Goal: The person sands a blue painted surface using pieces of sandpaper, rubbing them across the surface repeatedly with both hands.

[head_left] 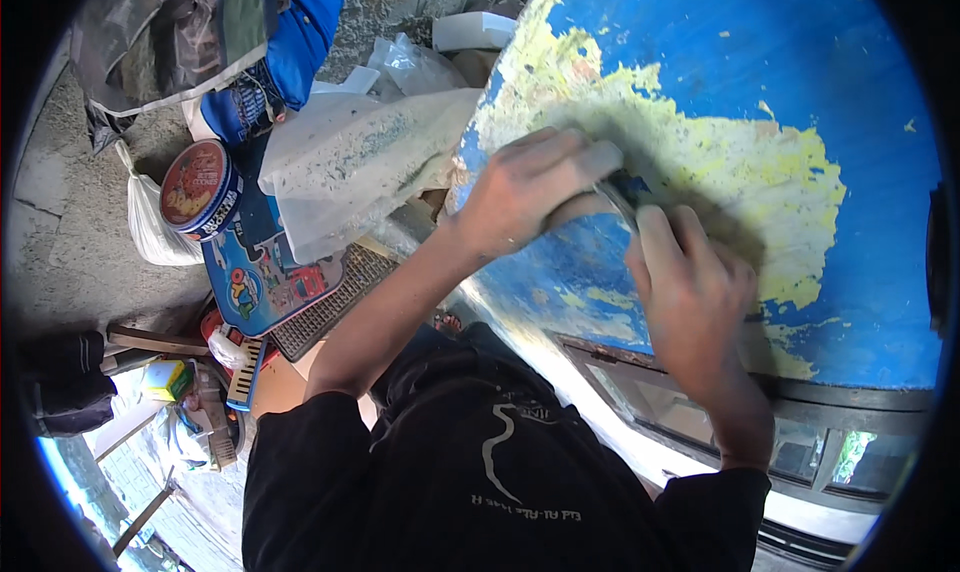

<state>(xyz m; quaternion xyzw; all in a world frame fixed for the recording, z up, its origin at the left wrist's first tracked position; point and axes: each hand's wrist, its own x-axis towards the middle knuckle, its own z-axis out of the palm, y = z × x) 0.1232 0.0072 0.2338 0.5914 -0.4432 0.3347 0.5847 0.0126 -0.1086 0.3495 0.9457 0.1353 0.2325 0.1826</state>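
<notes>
A large blue painted panel [850,52] lies under my hands. Its paint is gone over a wide patch of ragged yellow and whitish undercoat [700,162]. My left hand [530,187] is closed, its fingers bent over one end of a thin, dark, flat scraper blade [622,204]. Around the blade's other end my right hand [695,292] is closed too, thumb and fingers pinching it. The blade lies low over the worn patch; my fingers cover most of it, so its exact shape and whether its edge touches cannot be told.
A framed window row [790,437] runs along the panel's near edge. To the left are a translucent plastic sheet [350,162], a round cookie tin [195,187], a white bag [160,212] and a toy keyboard [243,377]. Small blue paint flakes dot the panel.
</notes>
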